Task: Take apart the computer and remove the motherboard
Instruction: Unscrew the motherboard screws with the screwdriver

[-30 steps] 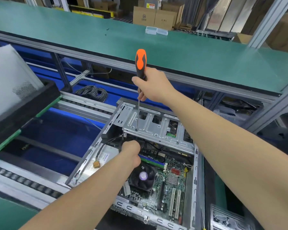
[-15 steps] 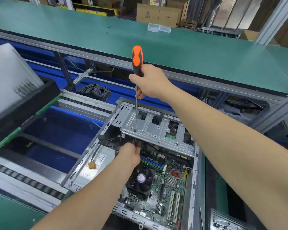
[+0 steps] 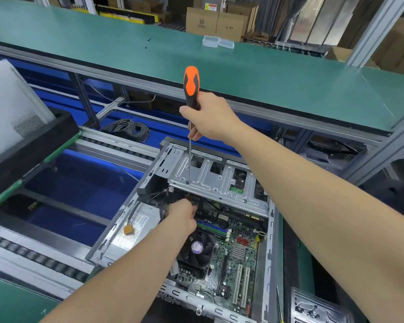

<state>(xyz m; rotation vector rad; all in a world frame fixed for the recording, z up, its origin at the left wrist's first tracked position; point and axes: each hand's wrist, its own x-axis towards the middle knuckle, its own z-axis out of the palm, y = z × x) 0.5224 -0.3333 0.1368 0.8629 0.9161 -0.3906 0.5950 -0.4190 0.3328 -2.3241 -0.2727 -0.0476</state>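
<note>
an electronics workshop: green assembly benches (image 3: pixel 266 73), roller conveyor (image 3: pixel 33 255), stacked cardboard boxes (image 3: pixel 217 23).

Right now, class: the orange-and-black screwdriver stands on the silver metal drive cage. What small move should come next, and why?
Probably turn the orange-and-black screwdriver to loosen a fastener there: the right hand grips its handle, the tip sits on the silver metal drive cage, and that cage overhangs the green motherboard. The left hand reaches under the cage edge.

Orange-black screwdriver (image 3: pixel 191 85); green motherboard (image 3: pixel 229 257); teal bench (image 3: pixel 266 73).
</note>
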